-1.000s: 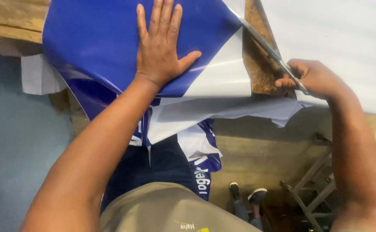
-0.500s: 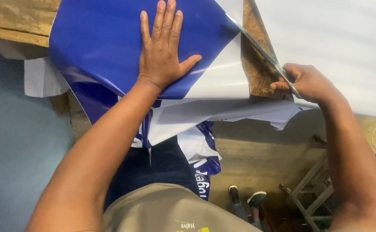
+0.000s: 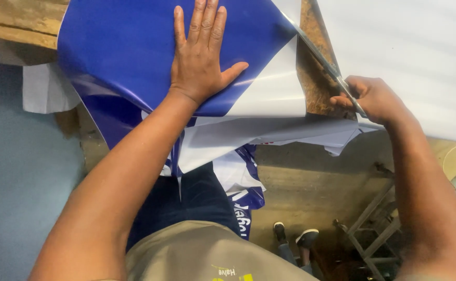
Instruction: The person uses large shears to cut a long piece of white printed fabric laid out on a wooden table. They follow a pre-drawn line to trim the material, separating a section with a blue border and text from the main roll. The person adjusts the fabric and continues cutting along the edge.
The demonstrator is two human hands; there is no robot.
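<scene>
the left hand (image 3: 203, 60) lies flat with fingers spread on the blue and white sheet (image 3: 134, 57) — it looks like it keeps the sheet from sliding on the wooden table (image 3: 319, 78). the right hand (image 3: 371, 99) is closed around the scissors (image 3: 327, 65), blades at the sheet's edge. the sheet is shiny and smooth — its front part hangs off the table.

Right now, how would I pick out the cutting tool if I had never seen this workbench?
Start at the big glossy blue and white sheet that the left hand presses flat. Follow its right edge to the bare brown strip of bench, where the right hand grips the scissors. They are the only thin grey metal thing there, with long blades slanting up along the sheet's edge.
</scene>
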